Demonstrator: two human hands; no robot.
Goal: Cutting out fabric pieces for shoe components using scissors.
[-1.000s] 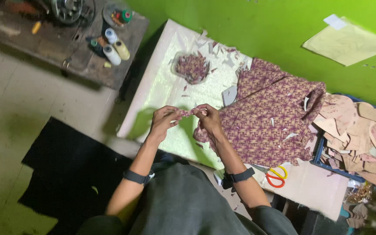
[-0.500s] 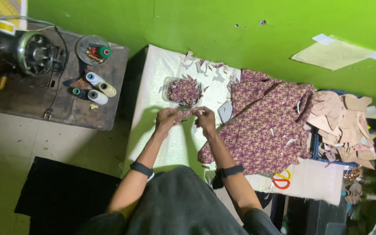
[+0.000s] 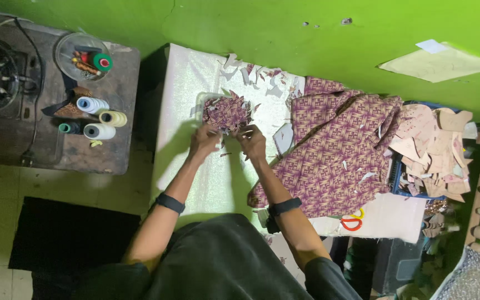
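Observation:
My left hand and my right hand are close together over the white table top, at the near edge of a small pile of purple patterned fabric pieces. Both hands pinch a small piece of that fabric between them. A large sheet of the same purple patterned cloth lies spread just right of my right hand. Each wrist wears a dark band.
A dark sewing table at the left carries thread spools and a round dish of bobbins. Pale cut-out pieces are heaped at the right. Scissors with red and yellow handles lie near the table's front edge. A green wall is behind.
My hands have moved away from the large cloth, leftward and farther up the table, to the small pile of fabric pieces. The camera view has shifted too.

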